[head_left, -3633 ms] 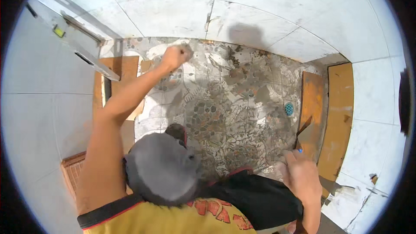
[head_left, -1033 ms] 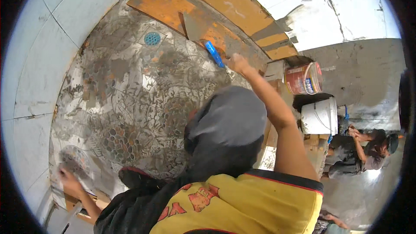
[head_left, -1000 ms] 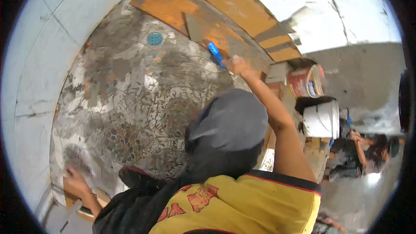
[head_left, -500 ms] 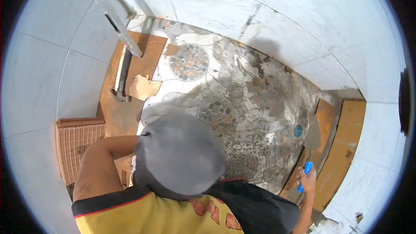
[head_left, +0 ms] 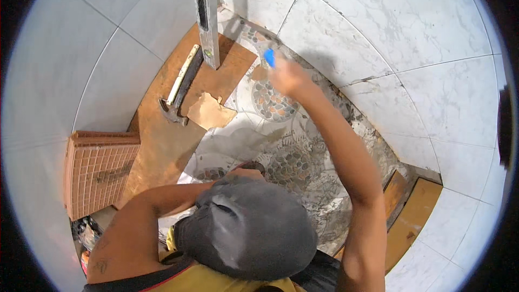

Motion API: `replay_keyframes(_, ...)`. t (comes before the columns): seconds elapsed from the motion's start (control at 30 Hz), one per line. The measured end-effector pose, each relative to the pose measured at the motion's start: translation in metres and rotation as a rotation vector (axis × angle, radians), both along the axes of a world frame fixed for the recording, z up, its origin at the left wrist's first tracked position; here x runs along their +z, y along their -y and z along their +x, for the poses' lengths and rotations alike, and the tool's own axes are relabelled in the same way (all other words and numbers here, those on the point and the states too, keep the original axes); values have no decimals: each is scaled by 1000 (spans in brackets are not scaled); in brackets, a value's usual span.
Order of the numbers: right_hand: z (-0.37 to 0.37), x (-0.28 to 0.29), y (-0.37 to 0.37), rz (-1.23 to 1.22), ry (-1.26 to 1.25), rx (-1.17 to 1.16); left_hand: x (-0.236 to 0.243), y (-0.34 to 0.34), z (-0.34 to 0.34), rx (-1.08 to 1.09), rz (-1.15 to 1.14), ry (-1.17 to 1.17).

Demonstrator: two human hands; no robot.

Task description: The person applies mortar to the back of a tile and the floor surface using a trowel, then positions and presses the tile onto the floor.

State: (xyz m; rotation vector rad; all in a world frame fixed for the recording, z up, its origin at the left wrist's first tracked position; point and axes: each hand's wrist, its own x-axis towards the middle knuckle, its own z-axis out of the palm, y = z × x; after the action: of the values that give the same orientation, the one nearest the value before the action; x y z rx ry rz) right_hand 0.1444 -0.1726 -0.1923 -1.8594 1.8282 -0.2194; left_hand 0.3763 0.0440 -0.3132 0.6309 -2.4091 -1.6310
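Observation:
My right hand (head_left: 286, 75) grips a blue trowel handle (head_left: 270, 58) over the tiled floor near the back corner; its blade is too blurred to make out. Most of my left hand (head_left: 243, 173) is hidden behind the grey cap (head_left: 243, 227), so its fingers and any hold are unclear. Under and beside my right hand lies white tile with pebble-patterned circles (head_left: 273, 103). To the left, a hammer (head_left: 182, 74) rests on a brown board (head_left: 159, 146) beside a torn piece of tan cardboard (head_left: 211, 111). A silver spirit level (head_left: 208, 32) stands on that board.
A stack of tiles (head_left: 100, 173) with gridded backs leans at the left wall, with clutter (head_left: 87, 235) below it. Light tiled walls (head_left: 421, 103) enclose the floor. Two orange-brown boards (head_left: 413, 219) lie along the right wall, and smeared mortar covers part of the floor.
My right hand has carried the blue-handled trowel from the right-side boards up to the back left. My left arm has shifted inward. The view has turned toward the left corner.

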Motion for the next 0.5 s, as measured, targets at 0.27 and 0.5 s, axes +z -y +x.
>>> replay_keyframes(0.27, 68, -34, 90, 15, -150, 72, 2, -1, 1, 8, 82, -41)
replay_keyframes(0.5, 82, -42, 84, -23, -165, -52, -18, -6, -7, -9, 130, -93)
